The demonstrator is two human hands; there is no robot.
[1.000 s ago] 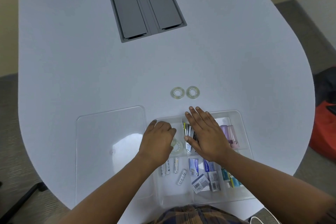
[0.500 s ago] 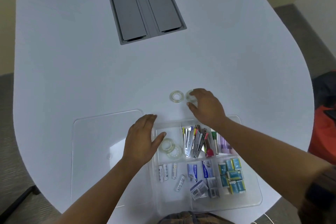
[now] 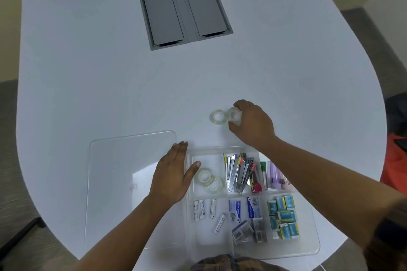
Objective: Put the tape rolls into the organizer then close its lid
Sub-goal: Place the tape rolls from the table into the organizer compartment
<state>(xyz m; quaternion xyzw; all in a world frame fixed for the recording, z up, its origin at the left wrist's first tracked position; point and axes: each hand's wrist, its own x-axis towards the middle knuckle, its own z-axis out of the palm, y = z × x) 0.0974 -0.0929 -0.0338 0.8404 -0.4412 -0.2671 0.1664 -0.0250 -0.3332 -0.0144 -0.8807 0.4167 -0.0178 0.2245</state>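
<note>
Both forearms bare; a dark band (image 3: pixel 389 230) sits at the right elbow.

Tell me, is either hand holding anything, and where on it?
The right hand grips a clear tape roll by its outer rim. The left hand holds nothing, resting flat at the organizer edge.

My right hand (image 3: pixel 253 124) pinches one clear tape roll (image 3: pixel 234 115) beyond the organizer (image 3: pixel 308 246); a second roll (image 3: pixel 217 117) lies flat touching it. Two more rolls (image 3: pixel 209 179) overlap in the far-left compartment. The clear lid (image 3: pixel 123 182) lies open, flat, left.
</note>
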